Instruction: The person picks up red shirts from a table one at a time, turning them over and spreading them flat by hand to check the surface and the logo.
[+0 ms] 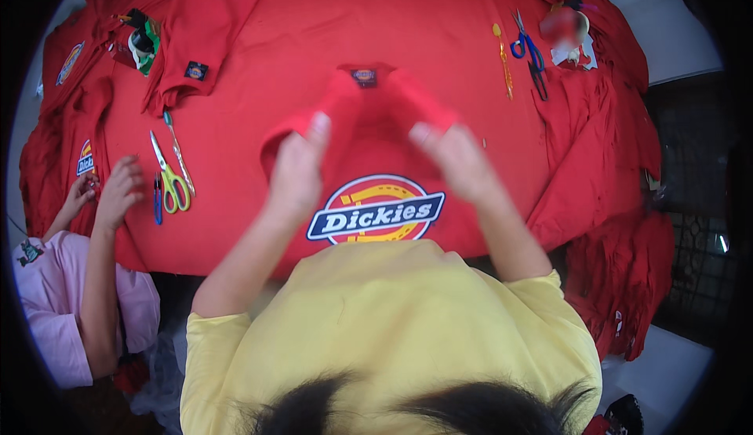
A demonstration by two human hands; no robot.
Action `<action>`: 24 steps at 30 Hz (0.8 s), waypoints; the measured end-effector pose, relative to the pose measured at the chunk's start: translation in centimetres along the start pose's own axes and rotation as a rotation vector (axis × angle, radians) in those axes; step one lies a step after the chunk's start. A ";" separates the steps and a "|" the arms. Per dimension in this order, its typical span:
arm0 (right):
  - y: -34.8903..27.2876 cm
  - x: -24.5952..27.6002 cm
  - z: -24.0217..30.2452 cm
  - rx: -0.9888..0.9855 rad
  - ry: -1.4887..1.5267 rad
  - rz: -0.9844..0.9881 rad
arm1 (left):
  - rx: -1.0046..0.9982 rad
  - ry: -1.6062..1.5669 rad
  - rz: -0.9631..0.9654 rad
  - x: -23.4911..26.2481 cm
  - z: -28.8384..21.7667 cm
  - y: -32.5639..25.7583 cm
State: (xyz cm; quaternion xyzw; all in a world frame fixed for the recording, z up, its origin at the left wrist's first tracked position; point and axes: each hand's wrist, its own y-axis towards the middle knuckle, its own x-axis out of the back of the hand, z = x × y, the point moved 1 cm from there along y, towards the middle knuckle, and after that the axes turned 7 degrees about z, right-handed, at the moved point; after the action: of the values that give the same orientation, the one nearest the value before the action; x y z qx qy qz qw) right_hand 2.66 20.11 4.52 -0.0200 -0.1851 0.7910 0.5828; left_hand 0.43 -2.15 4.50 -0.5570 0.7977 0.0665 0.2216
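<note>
A red shirt lies spread on the table, with an oval blue, yellow and red printed badge on the part nearest me. My left hand pinches the left flap of its collar. My right hand holds the right flap, a little blurred. Both hands lift the collar edges slightly off the cloth. A small dark label shows inside the neck between my hands.
Green-handled scissors, a thin pair of snips and a blue pen lie at left. Blue-handled scissors and an orange tool lie at right. A co-worker's hands in pink sleeves work red cloth at far left. More red shirts hang over the right edge.
</note>
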 end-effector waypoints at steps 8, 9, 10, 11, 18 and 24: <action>-5.7 -10.1 -5.6 0.656 -0.133 0.040 | -0.463 0.372 0.590 -1.8 8.5 -6.6; -5.8 -10.1 -5.8 0.677 -0.152 0.063 | -0.473 0.350 0.599 -1.9 8.5 -6.8; -6.0 -10.0 -5.9 0.669 -0.169 0.077 | -0.469 0.330 0.604 -2.2 8.3 -7.2; -6.2 -10.0 -5.9 0.661 -0.186 0.092 | -0.465 0.311 0.608 -2.4 8.1 -7.3; -5.8 -9.6 -5.7 0.679 -0.277 0.118 | -0.531 0.433 0.622 -2.6 7.3 -7.0; -6.0 -9.9 -6.0 0.722 -0.385 0.036 | -0.506 0.483 0.608 -2.0 7.9 -7.1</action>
State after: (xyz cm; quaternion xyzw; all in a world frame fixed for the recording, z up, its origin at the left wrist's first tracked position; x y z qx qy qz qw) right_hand 12.82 14.06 -1.00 0.3309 -0.0010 0.8044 0.4934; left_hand 9.70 -0.31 -0.75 -0.3340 0.9122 0.1894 -0.1428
